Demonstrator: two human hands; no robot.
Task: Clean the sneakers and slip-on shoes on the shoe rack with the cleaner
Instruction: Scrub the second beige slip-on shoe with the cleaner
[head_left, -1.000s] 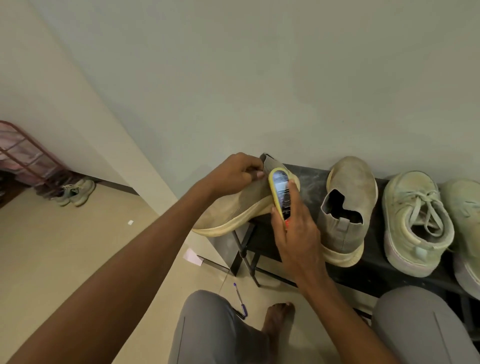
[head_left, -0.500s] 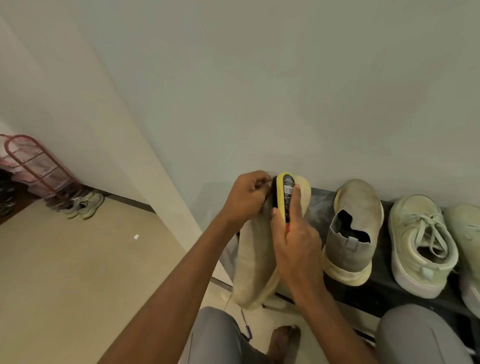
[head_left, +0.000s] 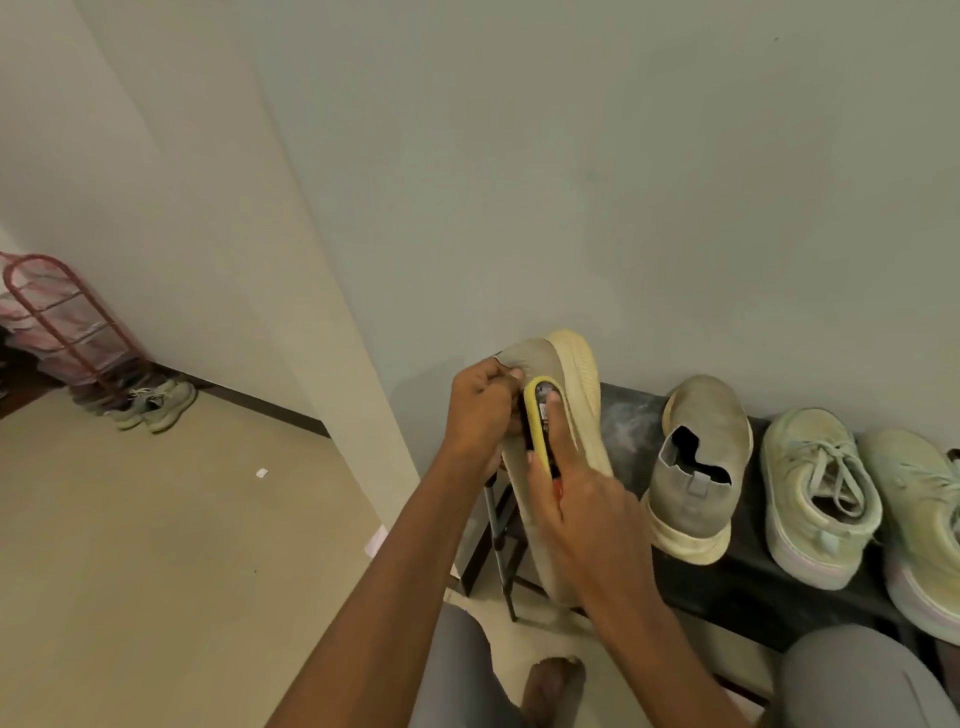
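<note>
My left hand (head_left: 480, 410) grips the heel end of a grey slip-on shoe (head_left: 569, 379), held on its side with the cream sole facing right and the toe pointing down. My right hand (head_left: 576, 499) holds a yellow-edged shoe cleaner (head_left: 537, 415) against the shoe's grey upper, index finger stretched along its back. The matching grey slip-on (head_left: 698, 467) stands on the black shoe rack (head_left: 769, 587). A pale green laced sneaker (head_left: 815, 493) and its pair (head_left: 919, 519) sit further right on the rack.
The rack stands against a pale wall. My knees in grey trousers (head_left: 857, 680) and a bare foot (head_left: 553, 686) are below. Far left, a red wire rack (head_left: 62, 322) and a pair of sneakers (head_left: 156, 405) rest on the beige floor.
The slip-on has been turned from lying flat to standing toe-down, sole to the right. Both hands rose with it, and the cleaner stays pressed on the upper.
</note>
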